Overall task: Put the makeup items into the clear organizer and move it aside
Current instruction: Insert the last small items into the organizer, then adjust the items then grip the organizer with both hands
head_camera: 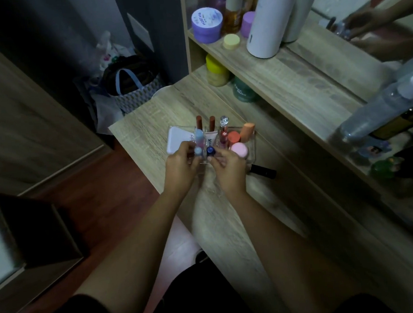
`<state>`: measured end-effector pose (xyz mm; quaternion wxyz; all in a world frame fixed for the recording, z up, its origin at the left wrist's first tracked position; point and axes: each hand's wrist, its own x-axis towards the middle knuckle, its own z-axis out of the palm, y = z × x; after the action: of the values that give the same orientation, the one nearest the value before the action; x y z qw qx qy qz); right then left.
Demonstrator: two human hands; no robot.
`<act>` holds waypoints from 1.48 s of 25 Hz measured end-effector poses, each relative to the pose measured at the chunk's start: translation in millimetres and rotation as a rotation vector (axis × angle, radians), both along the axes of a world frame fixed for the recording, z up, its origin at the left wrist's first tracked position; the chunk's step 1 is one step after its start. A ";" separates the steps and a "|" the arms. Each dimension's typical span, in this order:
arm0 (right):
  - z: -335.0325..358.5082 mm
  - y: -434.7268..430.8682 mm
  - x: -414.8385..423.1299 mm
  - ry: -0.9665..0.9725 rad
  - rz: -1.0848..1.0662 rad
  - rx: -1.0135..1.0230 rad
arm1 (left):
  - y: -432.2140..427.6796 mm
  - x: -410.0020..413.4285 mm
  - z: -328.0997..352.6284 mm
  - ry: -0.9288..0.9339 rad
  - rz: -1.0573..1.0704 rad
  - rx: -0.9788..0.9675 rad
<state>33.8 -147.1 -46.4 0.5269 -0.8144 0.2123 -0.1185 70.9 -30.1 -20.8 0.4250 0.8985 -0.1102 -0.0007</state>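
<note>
We look down on a wooden dressing table [149, 136] where the clear organizer [250, 144] stands, filled with upright makeup tubes [199, 123] and sponges (pink and orange). Our left hand [180, 169] and right hand [228, 169] curl against its near edge, fingers seemingly gripping it, though blur hides the contact. A black mascara tube [263, 171] lies just beside the right hand.

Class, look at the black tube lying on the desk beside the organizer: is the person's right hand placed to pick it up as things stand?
Probably yes. The black tube lies bare on the desk just beside the right hand, with nothing between or on top.
</note>
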 end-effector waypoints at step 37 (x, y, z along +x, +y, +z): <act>13.8 -53.5 -33.8 0.009 -0.063 0.351 | -3.6 -75.1 -58.2 -0.140 -0.438 0.427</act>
<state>0.0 -200.6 -32.6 0.6559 -0.7034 0.2576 -0.0927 -4.2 -33.7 -79.0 0.2080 0.9201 -0.3275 -0.0538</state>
